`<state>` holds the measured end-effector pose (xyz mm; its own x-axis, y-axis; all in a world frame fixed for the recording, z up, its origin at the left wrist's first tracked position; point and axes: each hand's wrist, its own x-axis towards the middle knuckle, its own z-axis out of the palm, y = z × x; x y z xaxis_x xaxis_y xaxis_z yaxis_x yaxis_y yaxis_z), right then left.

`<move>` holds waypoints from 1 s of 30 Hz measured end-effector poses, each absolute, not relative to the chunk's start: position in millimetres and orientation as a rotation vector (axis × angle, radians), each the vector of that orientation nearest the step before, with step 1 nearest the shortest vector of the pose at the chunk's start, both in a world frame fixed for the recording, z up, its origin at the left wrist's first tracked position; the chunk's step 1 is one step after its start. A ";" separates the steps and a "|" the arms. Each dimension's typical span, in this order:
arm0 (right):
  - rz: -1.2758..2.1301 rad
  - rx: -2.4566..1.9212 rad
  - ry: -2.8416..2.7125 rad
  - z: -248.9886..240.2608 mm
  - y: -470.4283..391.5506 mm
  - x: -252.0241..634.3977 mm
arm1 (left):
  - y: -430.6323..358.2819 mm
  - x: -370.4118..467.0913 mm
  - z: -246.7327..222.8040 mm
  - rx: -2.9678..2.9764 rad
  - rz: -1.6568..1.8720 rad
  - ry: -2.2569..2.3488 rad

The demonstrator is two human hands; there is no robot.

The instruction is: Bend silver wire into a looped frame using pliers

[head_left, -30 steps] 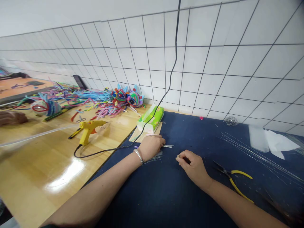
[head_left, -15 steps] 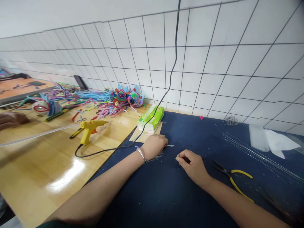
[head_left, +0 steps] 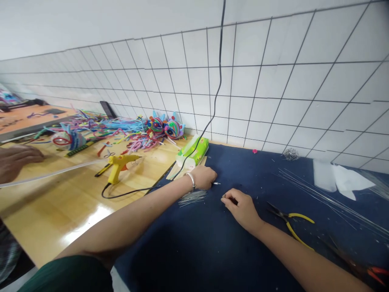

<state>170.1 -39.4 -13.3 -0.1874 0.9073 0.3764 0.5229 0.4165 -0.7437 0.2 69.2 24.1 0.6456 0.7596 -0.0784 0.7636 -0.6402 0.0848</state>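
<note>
My left hand (head_left: 204,177), with a bracelet at the wrist, is closed with its fingers bent down at the dark blue mat (head_left: 194,235). Short silvery wire pieces (head_left: 216,183) show right at its fingertips; whether the fingers grip them is hidden. Below that wrist lies a loose pile of short cut wires (head_left: 192,197). Apart from it, my right hand (head_left: 240,206) hovers over the mat with thumb and forefinger pinched together; anything between them is too small to make out. Yellow-handled pliers (head_left: 287,219) lie open to the right of my right hand.
A green tissue pack (head_left: 194,152) sits behind my left hand, a black cord (head_left: 215,101) crossing it. Long wires (head_left: 316,192) lie at right. On the wooden table (head_left: 69,194) are a yellow glue gun (head_left: 118,168), colourful pipe cleaners (head_left: 121,123) and another person's hand (head_left: 18,160).
My left hand has shifted slightly up and right, uncovering more of the cut wire pile. The right hand keeps its pinch. The whole view has shifted a little.
</note>
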 end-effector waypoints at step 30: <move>0.680 -1.287 -1.816 -12.6 -36.8 169.8 | 30.0 0.6 0.4 1.799 0.592 0.893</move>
